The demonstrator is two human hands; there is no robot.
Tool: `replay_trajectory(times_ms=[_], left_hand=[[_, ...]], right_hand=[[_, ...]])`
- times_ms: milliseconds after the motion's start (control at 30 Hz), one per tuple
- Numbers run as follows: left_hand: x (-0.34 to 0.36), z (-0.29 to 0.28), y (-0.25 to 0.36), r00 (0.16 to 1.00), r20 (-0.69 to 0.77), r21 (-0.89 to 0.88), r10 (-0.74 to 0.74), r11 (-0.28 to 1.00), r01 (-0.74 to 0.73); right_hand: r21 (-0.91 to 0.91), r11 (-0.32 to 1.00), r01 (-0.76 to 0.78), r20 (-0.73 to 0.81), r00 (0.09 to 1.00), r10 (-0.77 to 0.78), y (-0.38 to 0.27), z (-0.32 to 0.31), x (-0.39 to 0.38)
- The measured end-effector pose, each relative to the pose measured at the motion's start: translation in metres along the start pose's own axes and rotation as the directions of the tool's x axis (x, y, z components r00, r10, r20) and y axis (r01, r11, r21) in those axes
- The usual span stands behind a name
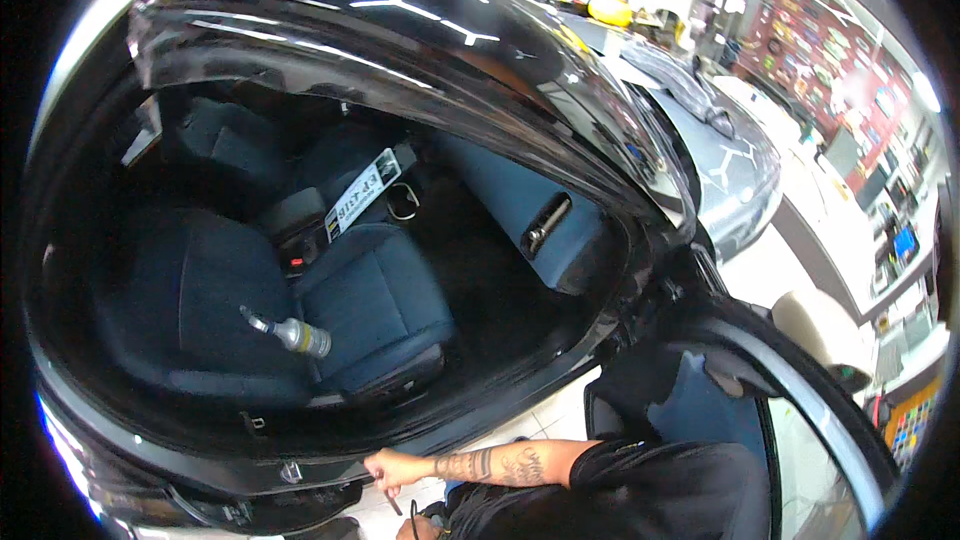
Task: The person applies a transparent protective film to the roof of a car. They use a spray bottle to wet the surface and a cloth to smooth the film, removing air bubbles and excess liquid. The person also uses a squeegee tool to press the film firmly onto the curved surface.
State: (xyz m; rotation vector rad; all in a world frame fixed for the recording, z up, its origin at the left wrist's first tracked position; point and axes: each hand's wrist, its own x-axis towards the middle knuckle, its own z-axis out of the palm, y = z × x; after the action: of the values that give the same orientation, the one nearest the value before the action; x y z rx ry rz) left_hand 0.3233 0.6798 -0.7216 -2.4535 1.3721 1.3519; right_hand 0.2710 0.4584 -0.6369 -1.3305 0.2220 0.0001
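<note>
My right hand [396, 470] is beside the car's door sill [325, 471], near the metal latch [291, 471]. Its tattooed forearm reaches in from the right, and the fingers are closed. A thin brown stick-like piece [395, 506] hangs below the fingers; its kind is unclear. At the lower edge, my left hand [418, 530] is mostly cut off and its fingers are hidden. A slim black loop [414, 511] shows beside it. Inside the car, a spray bottle [305, 337] with a grey body lies on the near dark-blue seat [385, 290].
A white plate with dark characters [362, 195] leans by the centre console [293, 212]. The far blue door panel [545, 205] has a handle recess. An open car door [690, 395] stands at right. Behind are another car [735, 175], a counter [825, 240] and colour swatches [912, 428].
</note>
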Motion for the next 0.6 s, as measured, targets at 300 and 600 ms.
replay_trajectory(times_ms=[300, 600], left_hand=[[0.002, -0.058, -0.049, 0.975, -0.123, -0.079, 0.187, 0.977, -0.197], [0.021, -0.114, -0.087, 0.933, -0.103, -0.047, 0.344, 0.936, -0.35]], right_hand=[[0.71, 0.668, 0.225, -0.405, 0.906, 0.126, -0.013, -0.115, -0.1], [0.792, 0.318, 0.521, -0.557, 0.83, 0.03, 0.015, -0.057, -0.159]])
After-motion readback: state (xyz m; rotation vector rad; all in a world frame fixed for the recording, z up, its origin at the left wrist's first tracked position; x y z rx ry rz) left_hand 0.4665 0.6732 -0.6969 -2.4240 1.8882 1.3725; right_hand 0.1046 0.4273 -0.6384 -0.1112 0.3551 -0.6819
